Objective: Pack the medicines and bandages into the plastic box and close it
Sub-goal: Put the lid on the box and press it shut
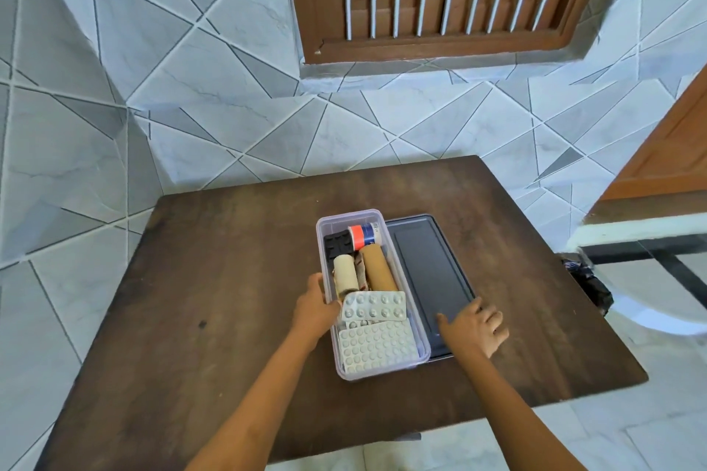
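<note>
While plastic box [321,241] holds blister packs [377,346], bandage rolls [378,271], left hand [315,308] fingers grip its wall, right hand [476,325] fingers splayed on lid [428,264]

Both forearms come in bare from the lower edge of the view and reach forward, a little apart from each other. The left hand [315,308] is turned with its back upward, the wrist almost straight, and its fingers are curled forward; the fingertips are hidden, so the grip cannot be judged. The right hand [474,325] lies palm down with the fingers spread and slightly bent. Its thumb points toward the left hand. This grip is loose and encloses nothing.
</note>
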The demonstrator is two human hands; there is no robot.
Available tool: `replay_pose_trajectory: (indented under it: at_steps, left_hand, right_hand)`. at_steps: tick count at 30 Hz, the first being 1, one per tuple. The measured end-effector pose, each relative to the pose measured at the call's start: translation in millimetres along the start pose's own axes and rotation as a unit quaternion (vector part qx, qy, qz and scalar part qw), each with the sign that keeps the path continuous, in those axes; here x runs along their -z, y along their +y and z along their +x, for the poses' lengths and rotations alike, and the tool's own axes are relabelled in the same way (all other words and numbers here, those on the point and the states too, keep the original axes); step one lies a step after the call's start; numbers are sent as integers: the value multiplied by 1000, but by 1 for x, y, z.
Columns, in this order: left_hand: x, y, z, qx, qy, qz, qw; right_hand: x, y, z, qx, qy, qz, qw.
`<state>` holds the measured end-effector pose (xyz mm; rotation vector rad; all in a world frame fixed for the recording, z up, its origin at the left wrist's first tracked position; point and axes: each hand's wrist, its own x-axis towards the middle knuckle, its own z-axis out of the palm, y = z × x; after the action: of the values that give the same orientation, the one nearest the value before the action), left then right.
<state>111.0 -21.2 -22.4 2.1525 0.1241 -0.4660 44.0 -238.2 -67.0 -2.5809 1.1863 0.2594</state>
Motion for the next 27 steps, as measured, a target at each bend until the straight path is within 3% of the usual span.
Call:
replay_pose_trajectory:
  at_steps: [5, 11, 14, 17, 21, 24, 27]
  left_hand:
    - [-7, 5, 3, 12, 32, 42, 999]
    - [-11, 7, 5, 23, 42, 43, 998]
    - [-10, 4, 7, 27, 30, 23, 999]
    - [-8, 9, 6, 38, 29, 15, 999]
    - [-3, 32, 3, -45, 153, 178, 971]
    - [-2, 63, -1, -77, 105, 28, 991]
    - [-3, 83, -4, -35, -38, -179, 983]
  right_hand:
    - [8, 5, 19, 17, 0, -13, 1000]
    - [31, 10, 35, -21, -17, -36, 999]
    - [49, 15, 48, 18, -24, 68, 997]
    - [70, 11, 52, 109, -40, 200, 973]
    - [102, -17, 27, 147, -7, 324, 934]
    - [109, -44, -11, 203, 16, 308, 929]
    - [99, -67, -53, 283, 19, 284, 916]
